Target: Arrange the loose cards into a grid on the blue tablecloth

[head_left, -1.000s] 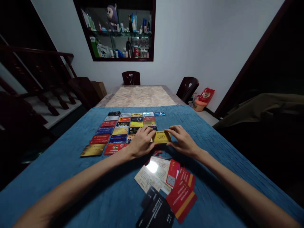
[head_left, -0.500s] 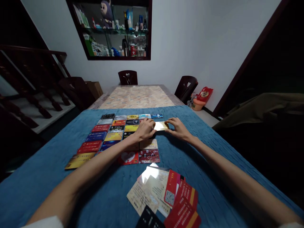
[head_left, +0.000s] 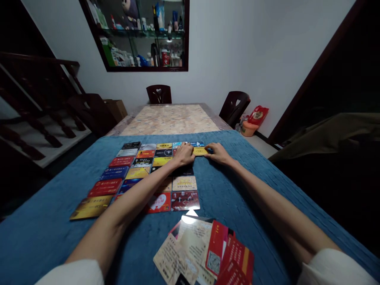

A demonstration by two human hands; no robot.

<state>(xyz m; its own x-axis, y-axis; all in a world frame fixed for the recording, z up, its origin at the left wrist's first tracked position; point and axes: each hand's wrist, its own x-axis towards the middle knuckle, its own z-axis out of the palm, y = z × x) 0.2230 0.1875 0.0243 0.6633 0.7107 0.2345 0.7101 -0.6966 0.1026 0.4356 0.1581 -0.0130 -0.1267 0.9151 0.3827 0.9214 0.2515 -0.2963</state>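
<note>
Between my two hands is a gold card [head_left: 200, 151], just below a blue card [head_left: 196, 144] in the far row. My left hand [head_left: 184, 153] pinches its left end, with the fingers bent over neighbouring cards and partly hiding them. At its right end, my right hand [head_left: 218, 153] grips the edge between thumb and fingers. Rows of laid-out cards fill the area left of and below my left hand, among them a dark red card [head_left: 185, 200], a cream card [head_left: 184, 183] and a red card with a white heart [head_left: 159, 202]. My left forearm covers some of them.
A loose pile of overlapping cards [head_left: 192, 245] lies near me on the blue cloth [head_left: 237, 229]. Beyond the cloth, the patterned tabletop [head_left: 172, 118] stretches toward a chair [head_left: 159, 94]. Another chair [head_left: 234, 107] stands at the right side.
Both hands have moved slightly away from me with the gold card, bringing it up against the far-row blue card. The view has shifted a little, and the card no longer shines with glare.
</note>
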